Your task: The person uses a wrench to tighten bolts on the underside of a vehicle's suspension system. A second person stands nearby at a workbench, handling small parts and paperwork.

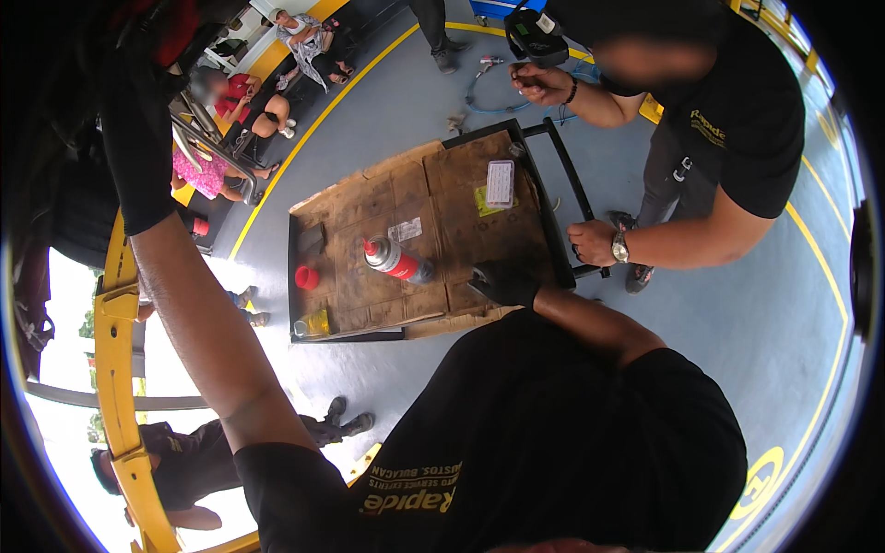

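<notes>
My left hand [138, 138], in a black glove, is raised high at the upper left; its fingers are lost in the dark underside of something overhead. Low over the cardboard-covered cart [369, 194], my right hand [507, 283], also black-gloved, rests with its fingers apart and nothing visible in them. Just left of it stands a spray can [395, 259] with a red label and red nozzle. Farther left are a red cap [307, 277] and a yellowish clear cup [313, 323]. A white case [501, 183] lies on a yellow packet [481, 200] beyond my right hand.
At the right a co-worker [747, 120] has one hand [593, 243] by the cart's handle [576, 175] and the other raised. A yellow post [120, 350] rises at left. A blue hose [489, 106] crosses the floor; people sit at the far left, and another person [194, 461] stands lower left.
</notes>
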A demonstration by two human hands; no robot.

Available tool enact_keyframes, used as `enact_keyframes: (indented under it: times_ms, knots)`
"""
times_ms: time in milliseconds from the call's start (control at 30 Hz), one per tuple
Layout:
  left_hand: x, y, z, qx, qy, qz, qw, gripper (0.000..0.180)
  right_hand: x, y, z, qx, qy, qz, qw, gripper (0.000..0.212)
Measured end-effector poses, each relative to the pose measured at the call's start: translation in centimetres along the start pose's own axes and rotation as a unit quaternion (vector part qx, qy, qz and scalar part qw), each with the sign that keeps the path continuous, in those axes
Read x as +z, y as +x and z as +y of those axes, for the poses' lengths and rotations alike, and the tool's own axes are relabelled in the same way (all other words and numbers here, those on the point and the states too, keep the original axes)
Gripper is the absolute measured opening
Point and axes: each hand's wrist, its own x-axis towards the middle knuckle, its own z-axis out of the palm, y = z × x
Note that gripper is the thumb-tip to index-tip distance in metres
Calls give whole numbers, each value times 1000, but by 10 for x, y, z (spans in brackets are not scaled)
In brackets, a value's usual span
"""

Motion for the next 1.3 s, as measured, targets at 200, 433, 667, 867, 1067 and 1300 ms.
enact_keyframes:
  times_ms: [200,433,667,867,1067,1300]
  knots:
    - [11,-4,-21,217,337,39,915,28,-1,-1,-1,19,-2,-4,1000,33]
    - [14,0,-31,147,349,33,925,34,15,3,10,17,15,20,1000,30]
    - [-24,-5,3,-254,-490,-84,829,35,10,-3,6,17,-3,16,1000,30]
    - [-16,-16,23,-283,-615,-93,730,27,-1,6,-4,-2,-22,26,999,29]
    - [11,-24,-13,-160,-204,38,965,30,-10,4,-11,2,-59,22,998,30]
    - [18,-8,-72,-50,-490,61,868,33,-4,0,-5,5,-67,35,997,30]
